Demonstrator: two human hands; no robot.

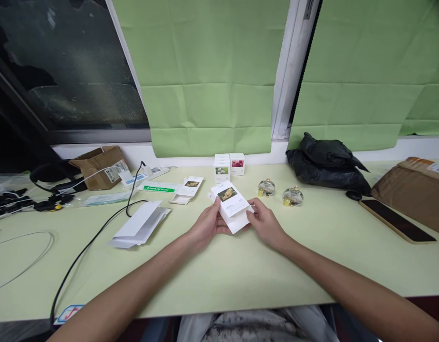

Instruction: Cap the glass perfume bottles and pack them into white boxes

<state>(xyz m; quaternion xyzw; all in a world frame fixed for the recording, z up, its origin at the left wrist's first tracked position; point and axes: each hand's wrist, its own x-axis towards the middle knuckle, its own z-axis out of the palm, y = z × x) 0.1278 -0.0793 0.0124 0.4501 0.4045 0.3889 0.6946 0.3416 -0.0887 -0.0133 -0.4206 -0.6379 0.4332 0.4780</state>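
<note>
Watching the head feed here. The big pale green bench (219, 270) fills most of the view, with green paper sheets (205, 71) over the window behind it. At 3 o'clock there's a brown parcel (415, 190) with a phone (396, 219) lying just in front of it, and a black plastic bag (326, 164) slumped at about 1 o'clock. Over at 9 o'clock sit a torn cardboard box (98, 166), folded white sheets (141, 224) and a black cable (94, 242) snaking toward the near edge.

Dead centre, both hands are on a flattened white carton (232, 205) with a flower photo on it, held just above the bench. Left hand (207, 225) pinches its left edge, right hand (264, 225) grips the right side from underneath, so both grips are closed on the carton.

What could go wrong, as I see it: the card is thin, so squeezing or folding off the crease might buckle or tear a flap. The two little glass bottles (280, 191) stand near at 1 o'clock, just past the right hand, and a careless swing of that wrist could knock them rolling. The small boxes (229, 167) at 12 o'clock and another flat carton (189, 189) at 11 crowd the far side, so there's not much spare room there.
</note>
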